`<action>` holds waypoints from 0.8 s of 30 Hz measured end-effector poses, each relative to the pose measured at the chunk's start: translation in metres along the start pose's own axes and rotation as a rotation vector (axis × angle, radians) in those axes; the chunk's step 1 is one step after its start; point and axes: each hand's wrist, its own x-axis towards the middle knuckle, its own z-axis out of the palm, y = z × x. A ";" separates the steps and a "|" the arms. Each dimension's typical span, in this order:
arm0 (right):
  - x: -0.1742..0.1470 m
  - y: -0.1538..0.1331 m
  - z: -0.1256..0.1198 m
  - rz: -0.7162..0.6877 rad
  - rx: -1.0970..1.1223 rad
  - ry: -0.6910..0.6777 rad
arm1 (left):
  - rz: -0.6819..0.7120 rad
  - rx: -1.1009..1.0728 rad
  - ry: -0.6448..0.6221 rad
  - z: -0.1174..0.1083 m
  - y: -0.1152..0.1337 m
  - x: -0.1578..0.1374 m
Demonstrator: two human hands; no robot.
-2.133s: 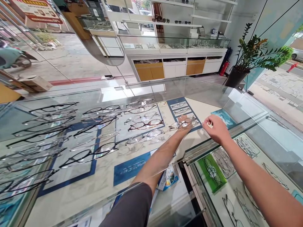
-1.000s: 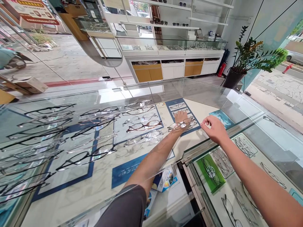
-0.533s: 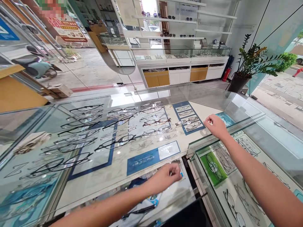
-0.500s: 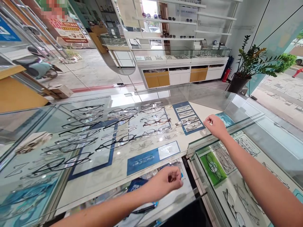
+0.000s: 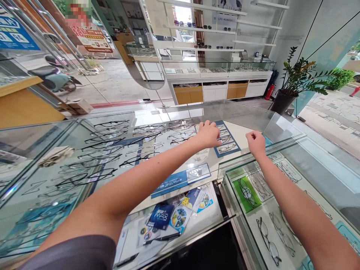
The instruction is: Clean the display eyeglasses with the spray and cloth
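My left hand (image 5: 208, 134) reaches out over the glass counter, its fingers apart and bent downward, with nothing visible in them. It is nearest to the blue-bordered display card (image 5: 235, 149) carrying several pairs of eyeglasses (image 5: 226, 147), and partly covers them; whether it touches any, I cannot tell. To the right of that card, my right hand (image 5: 256, 142) is held above the counter with its fingers curled closed; nothing shows in it. Many dark and clear eyeglass frames (image 5: 97, 177) lie in rows to the left of my left hand.
A folded beige cloth (image 5: 56, 156) lies on the left of the glass. Leaflets (image 5: 161, 216) and a black pen (image 5: 161, 238) are on the near shelf. The right case holds a green card (image 5: 246, 193) with glasses. A potted plant (image 5: 284, 101) stands beyond the counter.
My left hand has moved forward from above the near shelf to the blue-bordered card, its fingers spreading. My right hand stays near the same place, fingers curled. The view has shifted slightly.
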 end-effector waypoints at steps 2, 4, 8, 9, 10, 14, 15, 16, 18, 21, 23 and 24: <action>-0.001 -0.001 0.001 -0.005 -0.001 -0.010 | 0.006 0.025 -0.007 0.007 0.002 0.007; -0.001 -0.001 0.003 0.004 -0.001 -0.015 | 0.009 0.061 -0.004 0.012 0.003 0.011; -0.001 -0.001 0.004 0.026 0.020 -0.012 | 0.014 0.044 0.002 0.013 0.004 0.008; -0.001 -0.001 0.004 0.033 0.027 -0.008 | 0.024 0.030 0.026 0.011 0.004 0.002; 0.000 -0.002 0.004 0.045 0.035 -0.006 | 0.041 0.016 0.067 0.008 0.004 -0.006; -0.001 -0.004 0.003 0.128 0.075 0.010 | 0.119 -0.113 0.228 -0.009 0.008 -0.071; -0.001 -0.005 0.003 0.143 0.084 0.013 | 0.124 -0.179 0.230 -0.012 0.008 -0.093; -0.001 -0.005 0.002 0.150 0.092 0.013 | 0.124 -0.256 0.206 -0.015 0.009 -0.117; -0.002 -0.006 0.001 0.151 0.108 -0.001 | 0.114 -0.433 0.059 -0.014 0.008 -0.165; -0.002 -0.007 -0.001 0.139 0.136 -0.021 | -0.021 -0.630 -0.246 0.007 0.002 -0.221; -0.001 -0.007 -0.001 0.129 0.145 -0.018 | -0.145 -0.680 -0.349 0.033 -0.007 -0.242; -0.001 -0.006 -0.001 0.125 0.146 -0.016 | -0.191 -0.687 -0.378 0.048 -0.012 -0.248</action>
